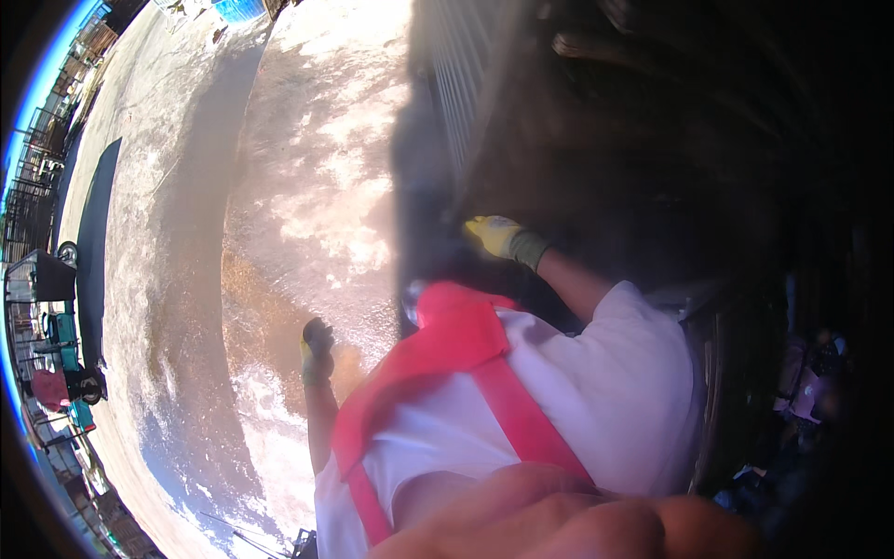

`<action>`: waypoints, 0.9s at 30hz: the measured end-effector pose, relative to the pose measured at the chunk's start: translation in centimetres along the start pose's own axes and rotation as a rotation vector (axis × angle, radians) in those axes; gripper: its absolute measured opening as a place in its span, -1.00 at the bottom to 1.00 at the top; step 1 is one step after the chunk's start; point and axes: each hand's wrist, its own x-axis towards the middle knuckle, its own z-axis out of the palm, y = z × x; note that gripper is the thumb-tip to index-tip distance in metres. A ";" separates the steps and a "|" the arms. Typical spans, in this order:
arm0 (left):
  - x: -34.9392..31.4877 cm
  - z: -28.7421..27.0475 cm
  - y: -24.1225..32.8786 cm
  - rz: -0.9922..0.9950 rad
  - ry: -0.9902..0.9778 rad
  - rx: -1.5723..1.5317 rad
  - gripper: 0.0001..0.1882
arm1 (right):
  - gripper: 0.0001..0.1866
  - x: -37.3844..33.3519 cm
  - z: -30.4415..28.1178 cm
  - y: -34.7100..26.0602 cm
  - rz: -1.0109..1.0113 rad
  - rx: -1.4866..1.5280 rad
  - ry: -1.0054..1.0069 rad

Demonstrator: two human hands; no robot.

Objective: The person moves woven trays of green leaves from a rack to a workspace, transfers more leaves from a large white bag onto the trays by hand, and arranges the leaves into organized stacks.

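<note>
My left hand [318, 349], in a yellow and dark work glove, hangs low over the sunlit ground at my left side. Blur and shade hide how its fingers lie. Farther forward and to the right, my right hand [495, 237] wears a yellow glove with a grey-green cuff. Its fingers look curled, and whatever may be inside them is hidden. That hand is close to the lower edge of a ribbed metal panel [463, 84]; contact between them cannot be made out.
Pale, dusty ground [317, 140] lies in bright light to the left. Deep shade covers the right, where a log-like piece [596, 45] shows faintly. A three-wheeled cart [63, 345] stands at the far left. A blue container [239, 9] is at the top. My red apron [447, 335] hangs in front.
</note>
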 end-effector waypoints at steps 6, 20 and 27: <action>11.2 -12.2 -0.7 -0.246 0.110 -0.019 -0.63 | -0.64 21.8 -6.2 -11.6 -0.100 0.303 -0.030; 73.2 6.1 31.8 -0.185 -0.353 0.105 -0.90 | -0.62 48.6 -18.8 5.3 0.652 0.490 0.249; 97.1 26.7 48.8 -0.042 -0.556 0.326 -0.64 | -0.65 66.4 -21.0 24.6 0.751 0.524 0.627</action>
